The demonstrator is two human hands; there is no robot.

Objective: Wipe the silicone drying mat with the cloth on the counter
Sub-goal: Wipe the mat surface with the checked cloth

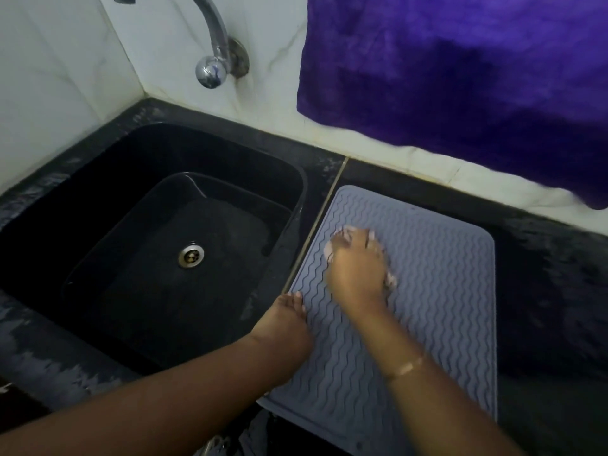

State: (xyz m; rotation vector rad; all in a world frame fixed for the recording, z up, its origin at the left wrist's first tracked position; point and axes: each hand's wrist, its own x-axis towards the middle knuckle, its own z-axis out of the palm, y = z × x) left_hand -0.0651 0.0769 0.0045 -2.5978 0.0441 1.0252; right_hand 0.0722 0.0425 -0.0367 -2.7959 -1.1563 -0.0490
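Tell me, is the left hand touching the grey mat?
Touching. The head view shows the left hand lying flat on the left edge of the mat, with no gap between them.

A black stone counter (543, 291) fills the lower part of the frame from the left edge to the right, meeting the pale wall along its back. Grey mottling shows along its left and right margins. A black rectangular sink (98, 209) is sunk into its left half, with a round metal drain (191, 255) in the basin floor. A thin pale seam (325, 205) runs down the counter just right of the sink. Right of that seam, flat on the stone, lies a grey silicone drying mat (444, 291) with wavy ridges (its near left corner seems to reach the counter's front edge).
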